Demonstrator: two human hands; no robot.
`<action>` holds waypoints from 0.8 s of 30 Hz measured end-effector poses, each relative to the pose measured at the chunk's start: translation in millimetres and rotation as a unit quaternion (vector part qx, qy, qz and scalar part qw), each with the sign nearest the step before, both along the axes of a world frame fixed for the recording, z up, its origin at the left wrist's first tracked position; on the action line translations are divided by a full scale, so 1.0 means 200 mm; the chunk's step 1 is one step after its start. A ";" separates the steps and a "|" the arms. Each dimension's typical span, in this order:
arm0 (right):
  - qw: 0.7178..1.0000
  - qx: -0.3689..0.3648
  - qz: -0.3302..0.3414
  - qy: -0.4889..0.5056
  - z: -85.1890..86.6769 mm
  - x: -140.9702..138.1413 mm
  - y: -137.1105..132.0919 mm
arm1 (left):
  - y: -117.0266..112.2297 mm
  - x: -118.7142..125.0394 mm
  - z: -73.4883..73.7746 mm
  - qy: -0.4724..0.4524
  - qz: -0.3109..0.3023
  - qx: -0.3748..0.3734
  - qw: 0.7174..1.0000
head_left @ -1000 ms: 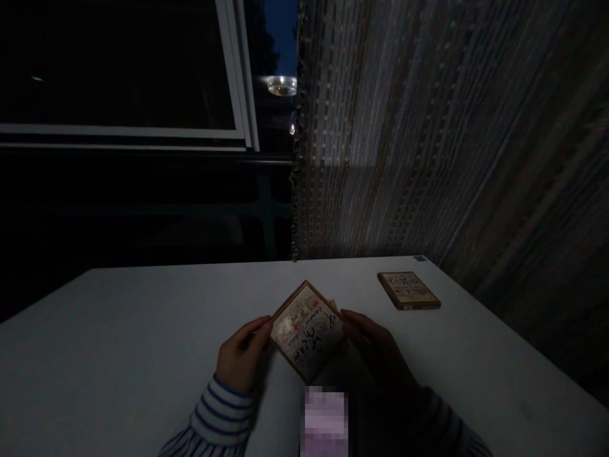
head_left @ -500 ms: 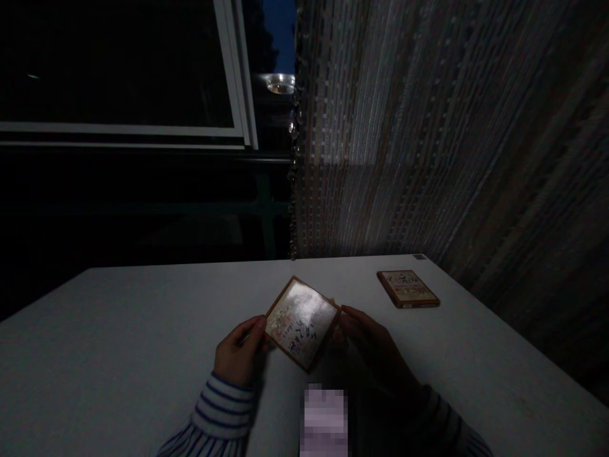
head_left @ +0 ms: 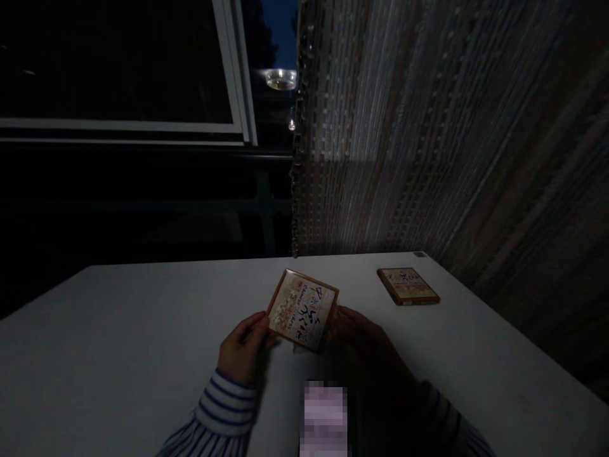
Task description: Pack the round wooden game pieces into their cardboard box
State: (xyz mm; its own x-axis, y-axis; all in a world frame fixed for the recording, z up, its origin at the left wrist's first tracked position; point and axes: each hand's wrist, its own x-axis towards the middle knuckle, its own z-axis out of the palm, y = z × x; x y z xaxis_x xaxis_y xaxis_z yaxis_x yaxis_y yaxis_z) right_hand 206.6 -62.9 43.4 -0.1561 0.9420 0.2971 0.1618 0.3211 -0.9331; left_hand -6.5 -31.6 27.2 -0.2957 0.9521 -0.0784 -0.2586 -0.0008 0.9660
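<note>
A flat square Chinese chess box (head_left: 302,310) with a brown border is held up, tilted, over the table. Its printed face, with "Chinese chess" lettering running sideways, is turned toward me. My left hand (head_left: 243,348) pinches its left corner between thumb and fingers. At the right edge, my right hand (head_left: 364,339) has its fingers closed against the box, deep in shadow. Something yellowish shows behind the box by the right fingers, and a pale bit peeks out under its lower edge; I cannot make out either.
A second, similar box (head_left: 409,286) lies flat on the white table (head_left: 143,330) at the back right. Behind the table hangs a string curtain (head_left: 371,158), beside a dark window (head_left: 238,76). A blurred-out patch (head_left: 326,419) covers something at the bottom centre. The light is dim.
The held box has turned and tilted, so the glare has left its face and the lettering reads clearly. Both hands stay at its edges.
</note>
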 end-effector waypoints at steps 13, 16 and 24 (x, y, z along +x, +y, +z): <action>0.998 -0.002 0.054 0.022 0.03 -0.04 -0.01 | -0.02 0.03 0.01 -0.037 -0.050 -0.002 0.998; 0.999 -0.006 0.041 0.002 0.02 -0.03 -0.01 | -0.03 0.05 0.00 -0.030 -0.053 0.009 0.998; 1.000 -0.002 0.028 0.004 0.02 -0.03 -0.01 | -0.03 0.07 -0.02 -0.014 -0.057 0.003 0.998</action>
State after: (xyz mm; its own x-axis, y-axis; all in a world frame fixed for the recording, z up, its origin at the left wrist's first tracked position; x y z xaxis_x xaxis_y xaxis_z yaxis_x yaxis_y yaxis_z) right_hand 201.1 -64.1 47.3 -0.2062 0.9330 0.2951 0.1361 0.3260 -0.9355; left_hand 6.7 -38.6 23.7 -0.1826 0.9800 -0.0789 -0.2841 0.0242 0.9585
